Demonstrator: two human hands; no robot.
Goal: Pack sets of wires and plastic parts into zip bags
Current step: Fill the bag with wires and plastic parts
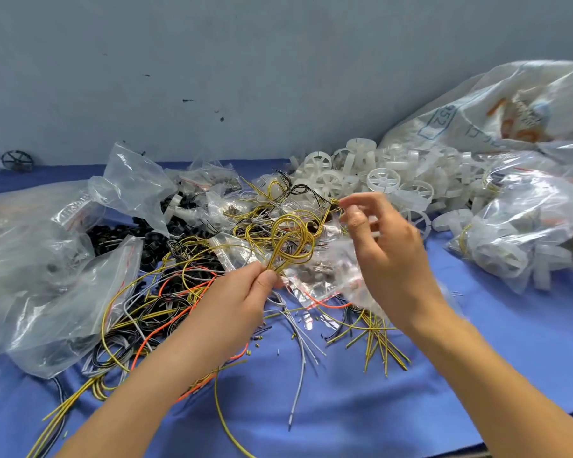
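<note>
Bare blue cloth (497, 338) lies open from 4 to 5 o'clock, with room to reach in there. A wire tangle (153, 312) blocks 7 to 8. Clear bags (47, 276) crowd 9. White plastic wheels (382, 180) pile at 1, stuffed bags (526, 226) at 3.

Loose wires (166, 312) lie left of the plastic wheels (382, 180).

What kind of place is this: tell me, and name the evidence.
Probably a small parts-packing workbench: heaped white plastic wheels, loose yellow wires and clear zip bags on a blue cloth.
</note>
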